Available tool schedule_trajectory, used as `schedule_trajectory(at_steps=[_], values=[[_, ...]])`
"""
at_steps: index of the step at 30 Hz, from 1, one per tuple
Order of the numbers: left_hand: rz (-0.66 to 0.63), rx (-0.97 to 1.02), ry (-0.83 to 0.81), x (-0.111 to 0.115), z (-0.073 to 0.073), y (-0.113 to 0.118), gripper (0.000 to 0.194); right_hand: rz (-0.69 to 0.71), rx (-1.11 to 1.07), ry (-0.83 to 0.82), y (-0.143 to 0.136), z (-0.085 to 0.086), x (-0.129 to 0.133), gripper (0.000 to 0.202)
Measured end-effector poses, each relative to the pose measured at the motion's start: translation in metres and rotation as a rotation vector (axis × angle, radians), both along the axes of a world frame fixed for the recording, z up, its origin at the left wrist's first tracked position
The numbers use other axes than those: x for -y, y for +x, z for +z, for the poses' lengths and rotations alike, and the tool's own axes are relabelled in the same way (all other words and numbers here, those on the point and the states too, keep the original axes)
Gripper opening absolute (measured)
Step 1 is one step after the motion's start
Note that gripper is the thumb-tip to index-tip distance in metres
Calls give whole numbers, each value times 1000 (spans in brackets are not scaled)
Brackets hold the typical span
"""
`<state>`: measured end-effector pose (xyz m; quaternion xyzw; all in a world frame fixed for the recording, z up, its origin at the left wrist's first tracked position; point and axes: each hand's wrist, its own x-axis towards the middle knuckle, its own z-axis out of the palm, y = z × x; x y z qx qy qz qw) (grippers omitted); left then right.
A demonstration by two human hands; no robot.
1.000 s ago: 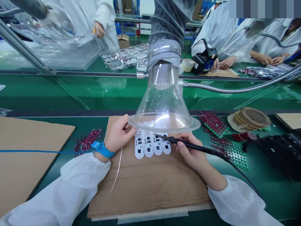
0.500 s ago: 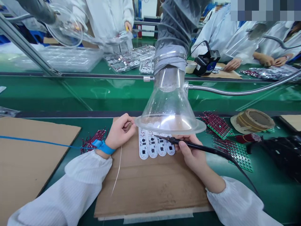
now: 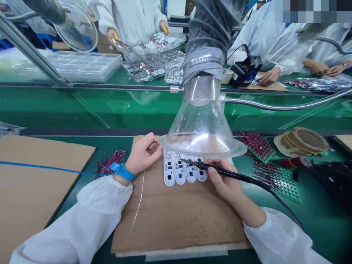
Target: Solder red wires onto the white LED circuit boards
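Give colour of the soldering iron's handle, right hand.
Black. The handle shows best in the head view, the only one.

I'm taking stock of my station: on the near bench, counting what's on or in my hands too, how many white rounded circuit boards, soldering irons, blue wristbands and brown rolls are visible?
White rounded circuit boards: 4
Soldering iron: 1
Blue wristband: 1
Brown roll: 1
Total: 7
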<state>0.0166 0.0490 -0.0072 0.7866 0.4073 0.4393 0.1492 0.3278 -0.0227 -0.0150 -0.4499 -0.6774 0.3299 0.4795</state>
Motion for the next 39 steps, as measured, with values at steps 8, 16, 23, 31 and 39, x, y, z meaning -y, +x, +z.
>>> schedule_trajectory(at_steps=[8, 16, 23, 31, 39], values=[[-10, 17, 16, 0, -2, -1, 15, -30, -56, 20, 2, -3, 2, 21], [-5, 44, 49, -1, -2, -1, 12, 25, 70, -45, 2, -2, 2, 25], [-24, 0, 21, -1, -4, -1, 12, 38, 100, -69, 0, 3, 1, 29], [-13, 105, 33, 0, 1, 1, 16, 30, 52, -67, 5, -1, 3, 25], [9, 209, 30, -2, 1, 2, 17, -112, -81, -88, -18, 28, 8, 29]])
